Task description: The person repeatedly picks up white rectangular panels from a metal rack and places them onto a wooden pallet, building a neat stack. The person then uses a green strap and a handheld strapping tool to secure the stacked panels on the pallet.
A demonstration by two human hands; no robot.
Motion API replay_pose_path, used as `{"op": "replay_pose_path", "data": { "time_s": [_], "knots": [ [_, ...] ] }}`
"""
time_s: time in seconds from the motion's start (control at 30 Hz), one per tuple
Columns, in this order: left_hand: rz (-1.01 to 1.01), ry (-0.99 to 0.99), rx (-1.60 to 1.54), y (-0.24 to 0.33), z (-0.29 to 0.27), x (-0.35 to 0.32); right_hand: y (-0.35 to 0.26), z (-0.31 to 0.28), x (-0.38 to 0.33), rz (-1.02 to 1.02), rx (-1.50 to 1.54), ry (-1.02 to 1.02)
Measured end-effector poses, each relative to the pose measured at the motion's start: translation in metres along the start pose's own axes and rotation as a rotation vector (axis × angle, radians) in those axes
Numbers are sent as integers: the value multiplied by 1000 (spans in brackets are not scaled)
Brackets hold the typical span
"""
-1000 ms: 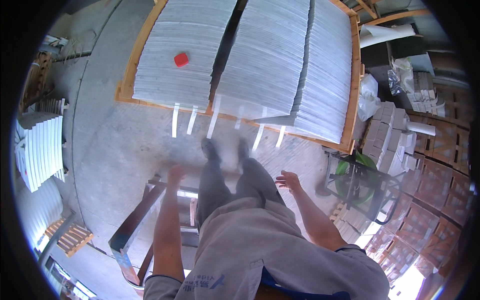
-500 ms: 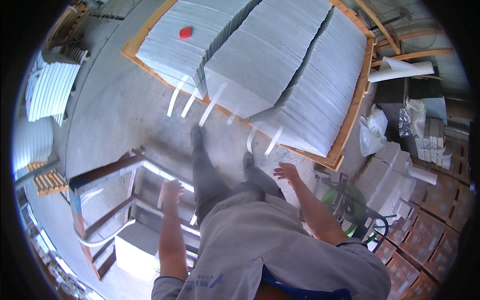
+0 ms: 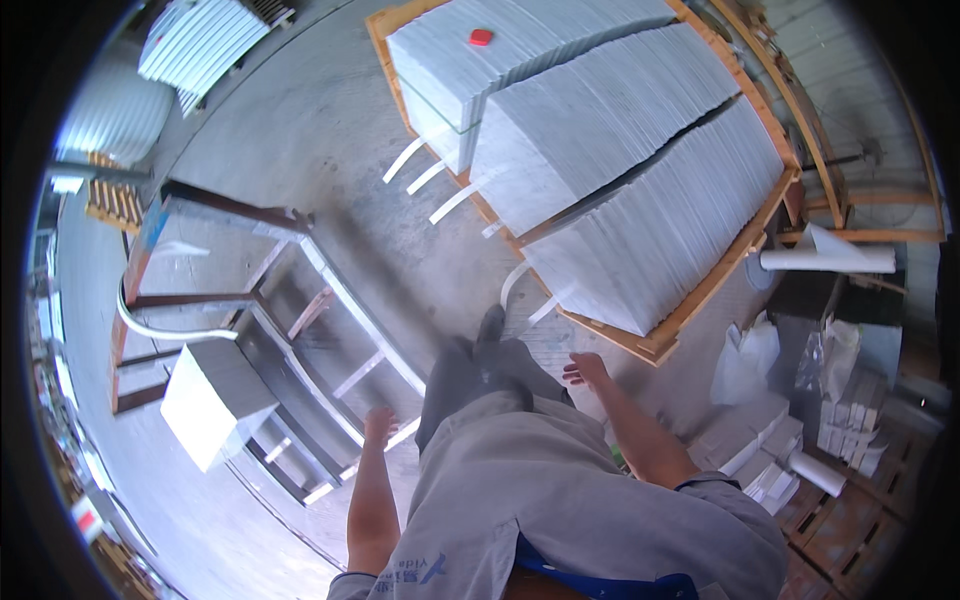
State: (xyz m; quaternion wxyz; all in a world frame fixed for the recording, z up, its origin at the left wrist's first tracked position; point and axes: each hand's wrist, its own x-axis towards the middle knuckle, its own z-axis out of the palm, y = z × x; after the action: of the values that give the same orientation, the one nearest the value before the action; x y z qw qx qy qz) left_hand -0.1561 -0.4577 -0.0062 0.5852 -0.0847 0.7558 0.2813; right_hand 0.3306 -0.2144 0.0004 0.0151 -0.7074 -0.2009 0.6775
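My left hand (image 3: 380,426) hangs by the near corner of a low metal frame (image 3: 345,290). It holds nothing; its fingers look loosely stretched, slightly blurred. Past my legs, my right hand (image 3: 586,371) is in the air with fingers apart, nothing in them, and not touching anything. Ahead of it stands a wooden pallet (image 3: 640,345) carrying three rows of upright grey-white sheets (image 3: 620,130), packed on edge. White straps (image 3: 456,201) stick out from the pallet's near side. A small red object (image 3: 481,37) lies on top of the far-left row.
A white block (image 3: 215,385) sits at the metal frame, with a curved white strip (image 3: 170,330) beside it. To the right are plastic bags (image 3: 745,360), white boxes (image 3: 745,430) and a paper roll (image 3: 825,260). White stacked panels (image 3: 205,50) stand far left.
My body and view have turned left, so the pallet sits further right and more of the metal frame shows. My left hand has dropped lower beside the frame. Both hands stay empty.
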Motion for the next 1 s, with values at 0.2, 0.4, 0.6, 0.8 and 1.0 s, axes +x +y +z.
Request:
{"op": "replay_pose_path", "data": {
  "time_s": [0.2, 0.4, 0.6, 0.8, 1.0],
  "knots": [
    [200, -9, -112, -45, 6, -22, -37, 28, -4, -157, -98, -67],
    [232, 36, -231, -98, -3, -67, -3, 54, -20, -248, -323, -53],
    [203, 87, -394, -280, -47, -96, 92, 53, -39, -255, -541, -101],
    [-92, 222, -506, -492, -72, -171, 194, 51, -80, -103, -617, -103],
    [-128, 274, -605, -612, -57, -251, 226, 89, -45, -332, -1080, -396]
  ]
}}
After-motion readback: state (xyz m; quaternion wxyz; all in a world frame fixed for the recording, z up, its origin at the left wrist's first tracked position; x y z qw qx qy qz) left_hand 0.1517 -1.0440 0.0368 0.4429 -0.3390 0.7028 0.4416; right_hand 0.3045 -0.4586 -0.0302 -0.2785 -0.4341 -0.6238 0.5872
